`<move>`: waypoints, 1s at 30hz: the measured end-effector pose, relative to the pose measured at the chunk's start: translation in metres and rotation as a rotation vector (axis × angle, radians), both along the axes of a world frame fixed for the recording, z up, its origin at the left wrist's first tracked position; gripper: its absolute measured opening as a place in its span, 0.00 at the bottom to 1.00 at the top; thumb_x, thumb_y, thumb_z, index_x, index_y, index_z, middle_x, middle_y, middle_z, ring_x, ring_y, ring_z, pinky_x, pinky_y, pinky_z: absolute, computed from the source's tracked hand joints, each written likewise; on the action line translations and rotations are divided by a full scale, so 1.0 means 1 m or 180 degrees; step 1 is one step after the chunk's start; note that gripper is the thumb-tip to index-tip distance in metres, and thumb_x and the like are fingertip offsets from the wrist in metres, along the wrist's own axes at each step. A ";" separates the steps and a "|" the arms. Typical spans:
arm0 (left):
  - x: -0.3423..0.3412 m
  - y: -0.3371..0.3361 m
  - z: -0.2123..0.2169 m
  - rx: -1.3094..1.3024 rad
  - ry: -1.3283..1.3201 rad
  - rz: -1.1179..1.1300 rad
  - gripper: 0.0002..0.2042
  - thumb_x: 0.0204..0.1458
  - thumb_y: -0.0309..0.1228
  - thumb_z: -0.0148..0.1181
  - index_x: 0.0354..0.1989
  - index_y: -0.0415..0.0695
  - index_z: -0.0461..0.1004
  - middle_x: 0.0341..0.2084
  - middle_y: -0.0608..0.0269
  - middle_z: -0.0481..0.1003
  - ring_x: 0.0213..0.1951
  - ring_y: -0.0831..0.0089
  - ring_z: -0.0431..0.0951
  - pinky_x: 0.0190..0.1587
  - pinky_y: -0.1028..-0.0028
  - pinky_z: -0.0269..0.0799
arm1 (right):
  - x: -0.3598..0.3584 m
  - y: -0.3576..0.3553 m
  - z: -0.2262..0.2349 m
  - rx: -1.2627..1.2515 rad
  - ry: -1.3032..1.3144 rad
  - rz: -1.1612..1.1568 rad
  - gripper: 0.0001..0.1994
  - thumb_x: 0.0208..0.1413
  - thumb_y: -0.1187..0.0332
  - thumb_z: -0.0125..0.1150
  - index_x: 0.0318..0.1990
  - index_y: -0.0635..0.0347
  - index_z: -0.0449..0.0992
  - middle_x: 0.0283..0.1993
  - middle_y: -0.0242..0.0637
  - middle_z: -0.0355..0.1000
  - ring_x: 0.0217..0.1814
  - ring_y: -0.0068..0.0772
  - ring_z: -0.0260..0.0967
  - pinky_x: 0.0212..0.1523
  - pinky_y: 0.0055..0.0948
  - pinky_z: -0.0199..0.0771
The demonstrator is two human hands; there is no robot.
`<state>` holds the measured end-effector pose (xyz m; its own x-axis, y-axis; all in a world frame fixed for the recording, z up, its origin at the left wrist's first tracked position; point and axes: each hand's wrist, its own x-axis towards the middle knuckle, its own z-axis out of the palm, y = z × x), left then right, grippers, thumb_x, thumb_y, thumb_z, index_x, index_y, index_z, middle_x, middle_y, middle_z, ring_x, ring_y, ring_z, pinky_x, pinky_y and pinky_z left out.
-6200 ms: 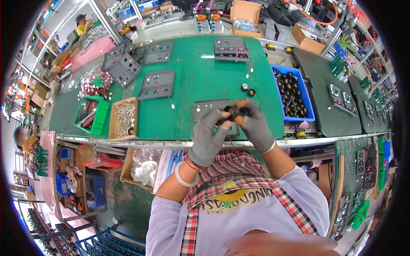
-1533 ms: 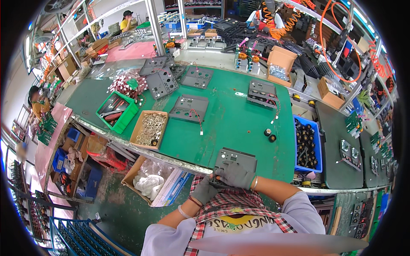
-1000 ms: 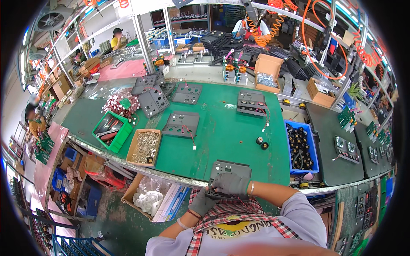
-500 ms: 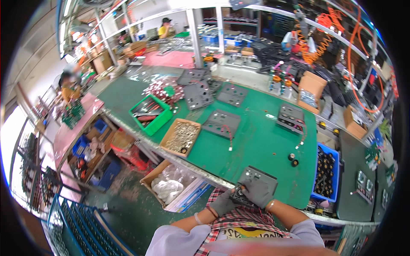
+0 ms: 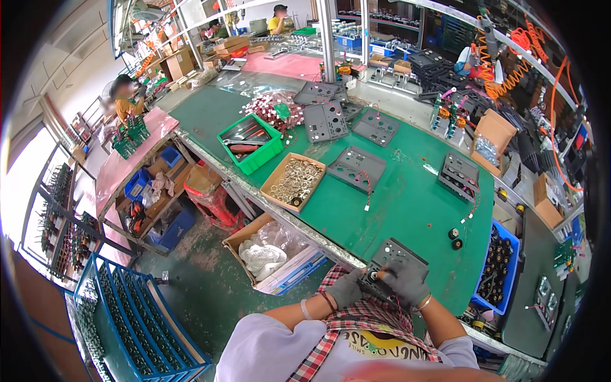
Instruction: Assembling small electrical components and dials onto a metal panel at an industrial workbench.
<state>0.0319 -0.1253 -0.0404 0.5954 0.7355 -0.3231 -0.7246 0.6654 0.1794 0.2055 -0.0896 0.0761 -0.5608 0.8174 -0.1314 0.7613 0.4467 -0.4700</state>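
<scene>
A dark grey plastic panel (image 5: 401, 250) with cut-outs rests at the near table edge, tilted against my apron. My left hand (image 5: 347, 288), in a grey glove, is closed on the panel's left near side. Over the panel's lower part, my gloved right hand (image 5: 408, 283) has its fingers pinched at a small round fitting; what they hold is too small to make out. Two black round knobs (image 5: 455, 239) stand on the green table to the right. Beyond lie another grey panel with red wires (image 5: 356, 169) and a panel assembly (image 5: 459, 175).
A cardboard tray of metal rings (image 5: 294, 183) and a green bin of tools (image 5: 251, 145) stand along the left table edge. A blue crate of black knobs (image 5: 496, 267) sits at right. More panels (image 5: 324, 121) and red-white wires (image 5: 270, 111) lie farther back. Two people sit in the distance.
The view has turned, so the table's contents sit farther right in the picture. Both hands remain at the same panel, the right fingers slightly shifted over it.
</scene>
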 end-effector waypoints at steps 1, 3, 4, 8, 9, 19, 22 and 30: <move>0.000 0.000 -0.004 -0.0174 0.0227 0.0017 0.13 0.57 0.37 0.40 0.44 0.45 0.68 0.39 0.60 0.73 0.43 0.64 0.73 0.49 0.63 0.67 | 0.002 -0.004 -0.001 0.0184 0.0417 0.0012 0.17 0.51 0.53 0.51 0.40 0.55 0.74 0.41 0.42 0.70 0.45 0.41 0.66 0.46 0.36 0.64; -0.002 -0.001 0.041 0.0412 0.1431 -0.0165 0.14 0.55 0.38 0.45 0.45 0.43 0.68 0.38 0.61 0.73 0.43 0.65 0.73 0.49 0.62 0.66 | 0.004 -0.007 -0.009 0.0197 0.0235 -0.0033 0.16 0.50 0.54 0.52 0.40 0.54 0.74 0.40 0.41 0.69 0.44 0.42 0.66 0.44 0.37 0.65; 0.001 -0.002 0.056 0.1071 0.2615 -0.0282 0.16 0.53 0.38 0.50 0.45 0.41 0.67 0.38 0.61 0.73 0.43 0.66 0.72 0.49 0.62 0.66 | 0.003 -0.007 -0.013 0.0229 0.0060 -0.0014 0.16 0.49 0.54 0.53 0.40 0.53 0.74 0.40 0.41 0.69 0.43 0.42 0.66 0.41 0.39 0.67; -0.002 0.017 0.013 0.0534 0.1031 -0.0351 0.19 0.50 0.38 0.54 0.46 0.40 0.67 0.38 0.59 0.72 0.42 0.62 0.72 0.48 0.58 0.68 | 0.007 -0.004 -0.015 0.0236 0.0251 -0.0286 0.16 0.49 0.54 0.53 0.42 0.51 0.73 0.40 0.38 0.69 0.41 0.42 0.67 0.41 0.39 0.67; -0.005 0.024 -0.008 0.0768 0.1325 0.0126 0.15 0.44 0.25 0.60 0.43 0.40 0.70 0.32 0.48 0.74 0.36 0.59 0.76 0.35 0.67 0.72 | 0.008 -0.003 -0.009 0.0438 0.0410 -0.0323 0.16 0.49 0.55 0.53 0.43 0.50 0.72 0.41 0.38 0.68 0.41 0.42 0.67 0.41 0.39 0.67; -0.019 0.096 0.125 0.3848 0.6779 -0.0922 0.12 0.51 0.41 0.52 0.30 0.44 0.73 0.27 0.50 0.73 0.30 0.55 0.75 0.30 0.65 0.69 | 0.138 0.041 -0.040 0.2126 -0.0257 -0.2370 0.23 0.45 0.58 0.59 0.51 0.48 0.65 0.52 0.41 0.60 0.53 0.47 0.57 0.50 0.40 0.63; -0.009 0.089 0.217 0.4672 0.5149 0.0046 0.12 0.49 0.39 0.55 0.30 0.41 0.72 0.24 0.53 0.72 0.26 0.59 0.74 0.28 0.68 0.68 | 0.148 0.047 -0.053 0.1880 -0.0271 -0.2561 0.28 0.44 0.57 0.59 0.56 0.47 0.61 0.55 0.45 0.57 0.55 0.48 0.56 0.54 0.40 0.60; -0.016 0.038 0.383 0.6513 0.2702 0.1192 0.20 0.46 0.48 0.56 0.28 0.39 0.70 0.23 0.55 0.71 0.21 0.70 0.69 0.22 0.73 0.64 | 0.145 0.057 -0.063 0.2183 -0.0599 -0.2437 0.28 0.46 0.59 0.56 0.57 0.45 0.59 0.58 0.46 0.55 0.56 0.48 0.56 0.55 0.41 0.60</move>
<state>0.0157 -0.0878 0.3429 0.5712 0.3176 0.7569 -0.1408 -0.8705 0.4715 0.3505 -0.0328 0.0129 0.1200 0.8778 0.4637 0.9880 -0.0599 -0.1422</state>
